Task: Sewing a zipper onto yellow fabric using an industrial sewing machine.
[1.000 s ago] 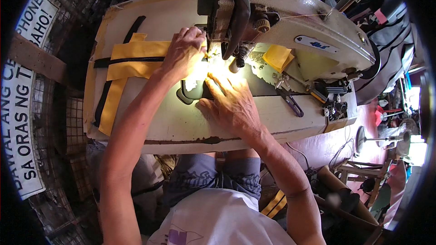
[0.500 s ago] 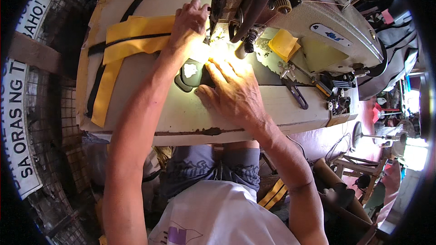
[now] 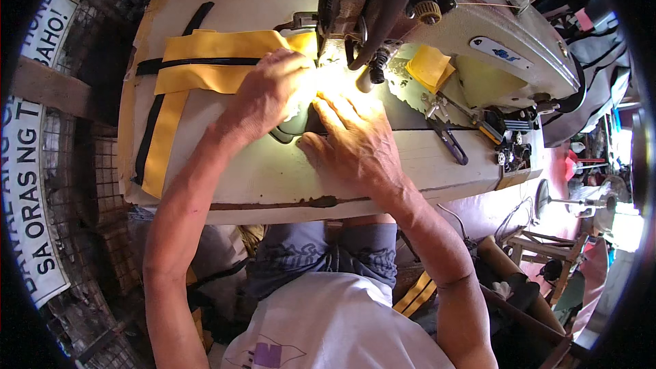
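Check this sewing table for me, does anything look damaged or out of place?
Yes, mostly wear: the white table has a near edge worn brown, with a ragged dark patch to the lower left of the right hand. The surface beneath the arm of the sewing machine also looks patchy, as if flaking.

Clock read from the right hand point(image 3: 355, 130), over the desk point(image 3: 273, 181): left hand point(image 3: 273, 92) at ten, just before the right end of the upper strip point(image 3: 205, 42). Farther toward ten, upper strip laid across a lower strip point(image 3: 164, 143), this one running down past nine. From twelve to two, sewing machine point(image 3: 478, 14). Under its arm toward two, patch point(image 3: 427, 68); at three, snips point(image 3: 452, 146). Off the desk: signboard point(image 3: 46, 198) at nine, another strip point(image 3: 415, 292) below at five.
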The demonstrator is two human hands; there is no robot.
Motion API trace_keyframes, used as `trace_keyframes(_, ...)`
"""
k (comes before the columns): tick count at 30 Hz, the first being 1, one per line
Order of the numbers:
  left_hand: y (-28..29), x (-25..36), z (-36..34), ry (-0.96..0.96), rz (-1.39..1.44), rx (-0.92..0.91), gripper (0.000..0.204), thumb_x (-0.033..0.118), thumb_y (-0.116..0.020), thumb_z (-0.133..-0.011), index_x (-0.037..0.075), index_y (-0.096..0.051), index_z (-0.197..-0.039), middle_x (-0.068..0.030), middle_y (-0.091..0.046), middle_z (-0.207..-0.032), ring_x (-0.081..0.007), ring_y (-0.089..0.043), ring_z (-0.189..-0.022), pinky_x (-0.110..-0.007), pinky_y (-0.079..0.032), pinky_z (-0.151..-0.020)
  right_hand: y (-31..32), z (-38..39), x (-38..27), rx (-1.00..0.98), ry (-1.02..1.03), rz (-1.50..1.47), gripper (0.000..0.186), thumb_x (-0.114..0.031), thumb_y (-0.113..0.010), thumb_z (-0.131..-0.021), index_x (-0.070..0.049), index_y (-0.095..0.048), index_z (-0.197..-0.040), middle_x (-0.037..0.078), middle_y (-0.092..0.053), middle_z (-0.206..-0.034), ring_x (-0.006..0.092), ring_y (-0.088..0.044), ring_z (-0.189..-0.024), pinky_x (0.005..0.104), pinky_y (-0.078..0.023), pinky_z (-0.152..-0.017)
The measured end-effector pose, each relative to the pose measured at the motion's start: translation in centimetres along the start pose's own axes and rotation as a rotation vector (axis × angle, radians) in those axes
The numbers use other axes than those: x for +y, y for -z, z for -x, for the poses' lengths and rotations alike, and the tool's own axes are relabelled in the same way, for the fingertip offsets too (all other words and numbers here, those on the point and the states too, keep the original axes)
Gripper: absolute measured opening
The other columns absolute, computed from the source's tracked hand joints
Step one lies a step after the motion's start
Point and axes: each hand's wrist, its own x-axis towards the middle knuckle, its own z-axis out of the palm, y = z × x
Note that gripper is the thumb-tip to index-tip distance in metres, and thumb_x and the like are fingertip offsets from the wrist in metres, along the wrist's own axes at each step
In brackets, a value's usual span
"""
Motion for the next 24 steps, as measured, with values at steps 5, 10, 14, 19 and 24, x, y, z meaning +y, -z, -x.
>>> trace_keyframes(5, -0.2, 1.1, 0.8, -0.052, -0.005, -0.007, 0.025, 0.007, -0.066, -0.081, 0.000, -0.067, -0.105, -0.0108, -0.063, -0.108, -0.0306, -0.061, -0.108, -0.042, -0.050, -0.096, 0.0, 0.2, 0.1, 0.017, 0.000, 0.042, 0.049, -0.028, -0.077, -0.078, 0.000, -0.065, -0.116, 0.019, -0.066, -0.117, 0.0367, -0.061, -0.111, 0.0461, -0.048, -0.091)
trace_keyframes(10, -0.7, 2.8, 1.2, 0.015, -0.059, -0.002, 0.026, 0.005, -0.063, -0.082, -0.002, -0.064, -0.107, -0.0143, -0.062, -0.110, -0.0318, -0.059, -0.111, -0.043, -0.047, -0.100, -0.7, 0.5, 0.9, 0.018, 0.039, 0.048, 0.050, -0.028, -0.077, -0.079, 0.000, -0.064, -0.119, 0.018, -0.065, -0.121, 0.0362, -0.061, -0.113, 0.0458, -0.048, -0.092)
trace_keyframes(14, -1.1, 3.5, 1.6, 0.086, -0.087, -0.016, 0.031, 0.003, -0.061, -0.081, -0.002, -0.061, -0.112, -0.0159, -0.059, -0.115, -0.0334, -0.056, -0.116, -0.044, -0.044, -0.103, -1.1, 0.8, 1.2, 0.030, 0.039, 0.048, 0.049, -0.027, -0.076, -0.080, 0.001, -0.064, -0.118, 0.019, -0.065, -0.122, 0.0368, -0.062, -0.112, 0.0458, -0.048, -0.095)
trace_keyframes(19, -1.2, 3.5, 1.6, 0.105, -0.178, -0.056, 0.037, 0.003, -0.060, -0.083, 0.000, -0.059, -0.119, -0.0160, -0.056, -0.122, -0.0329, -0.053, -0.121, -0.045, -0.041, -0.107, -0.5, 0.5, 0.5, 0.053, 0.007, 0.052, 0.048, -0.026, -0.076, -0.081, 0.001, -0.064, -0.118, 0.020, -0.065, -0.122, 0.0374, -0.061, -0.112, 0.0466, -0.047, -0.096)
trace_keyframes(24, -0.8, 3.8, 1.7, 0.100, -0.114, -0.051, 0.036, 0.005, -0.062, -0.084, 0.000, -0.060, -0.120, -0.0158, -0.058, -0.124, -0.0323, -0.053, -0.122, -0.044, -0.040, -0.108, -1.0, 1.0, 1.3, 0.085, 0.020, 0.069, 0.047, -0.026, -0.076, -0.081, 0.001, -0.064, -0.118, 0.019, -0.065, -0.122, 0.0370, -0.061, -0.112, 0.0456, -0.047, -0.097)
